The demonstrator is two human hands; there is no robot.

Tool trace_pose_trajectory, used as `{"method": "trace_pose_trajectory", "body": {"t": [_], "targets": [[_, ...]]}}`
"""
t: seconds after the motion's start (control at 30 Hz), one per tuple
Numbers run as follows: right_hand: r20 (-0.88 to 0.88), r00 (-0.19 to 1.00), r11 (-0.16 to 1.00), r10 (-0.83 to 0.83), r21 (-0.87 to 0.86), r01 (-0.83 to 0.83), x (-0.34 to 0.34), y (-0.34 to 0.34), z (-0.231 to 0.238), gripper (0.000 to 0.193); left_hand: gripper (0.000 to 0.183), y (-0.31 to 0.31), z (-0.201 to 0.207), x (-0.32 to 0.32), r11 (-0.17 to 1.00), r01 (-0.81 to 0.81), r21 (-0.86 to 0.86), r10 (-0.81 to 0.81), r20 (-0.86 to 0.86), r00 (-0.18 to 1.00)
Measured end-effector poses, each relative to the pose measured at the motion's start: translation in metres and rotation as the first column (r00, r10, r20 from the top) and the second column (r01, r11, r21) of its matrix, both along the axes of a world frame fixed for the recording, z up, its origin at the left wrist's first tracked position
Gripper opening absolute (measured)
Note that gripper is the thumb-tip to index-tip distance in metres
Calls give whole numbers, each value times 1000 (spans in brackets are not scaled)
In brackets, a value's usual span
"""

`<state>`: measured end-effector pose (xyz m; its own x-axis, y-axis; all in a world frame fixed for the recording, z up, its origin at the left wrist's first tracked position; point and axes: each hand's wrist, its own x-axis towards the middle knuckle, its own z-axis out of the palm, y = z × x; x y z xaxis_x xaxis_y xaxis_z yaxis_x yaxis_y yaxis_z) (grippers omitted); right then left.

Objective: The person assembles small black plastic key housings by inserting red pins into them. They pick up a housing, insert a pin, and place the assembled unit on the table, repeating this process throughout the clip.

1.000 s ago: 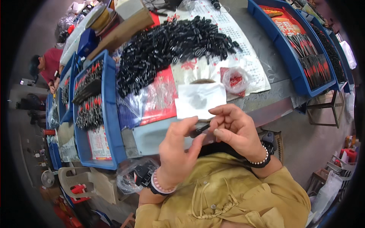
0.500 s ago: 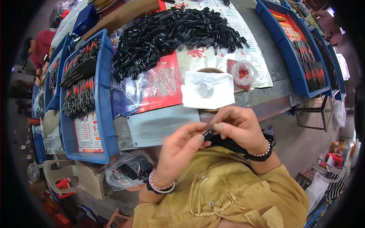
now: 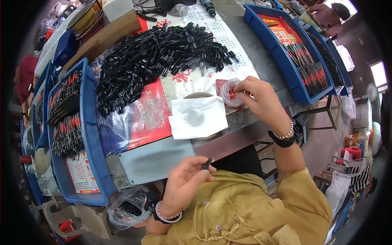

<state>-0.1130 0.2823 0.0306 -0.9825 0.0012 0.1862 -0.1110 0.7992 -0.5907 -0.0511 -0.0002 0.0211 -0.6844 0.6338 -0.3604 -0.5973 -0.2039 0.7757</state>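
My left hand (image 3: 188, 179) is closed around a small black plastic part (image 3: 207, 164), its narrow end sticking up past the fingertips. That hand hovers in front of my body, near the bench edge. My right hand (image 3: 261, 98) reaches over the bench to a clear plastic bowl (image 3: 227, 99) that holds small red pieces (image 3: 232, 94). Its fingers are bent together at the bowl's rim; whatever is between the fingertips is too small to make out. Beyond them a big heap of black plastic parts (image 3: 155, 57) covers the back of the bench.
A folded white cloth or paper (image 3: 198, 126) lies on a round thing, beside a pale grey plate (image 3: 157, 161). Blue trays (image 3: 94, 163) of black-and-red parts flank the bench, another blue tray (image 3: 261, 36) being at right. A clear plastic bag (image 3: 126, 206) hangs below the front edge.
My right hand has left the left hand and moved up and forward to the bowl of red pieces. The left hand keeps the black part, slightly lower. The whole view has shifted and turned.
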Motion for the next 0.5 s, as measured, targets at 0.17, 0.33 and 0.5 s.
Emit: {"method": "trace_pose_trajectory", "body": {"t": [0.17, 0.33, 0.5], "targets": [[104, 994, 958, 43, 277, -70, -19, -2, -15, 12, 25, -2, -5, 3, 1000, 4, -10, -4, 22, 1000], [102, 992, 937, 69, 335, -99, -24, -5, -18, 13, 25, -3, -2, 5, 999, -12, -43, 12, 12, 1000], [5, 999, 995, 38, 92, -39, -18, -3, -9, 15, 25, -2, 5, 2, 991, -110, -69, 108, -32, 994]]}}
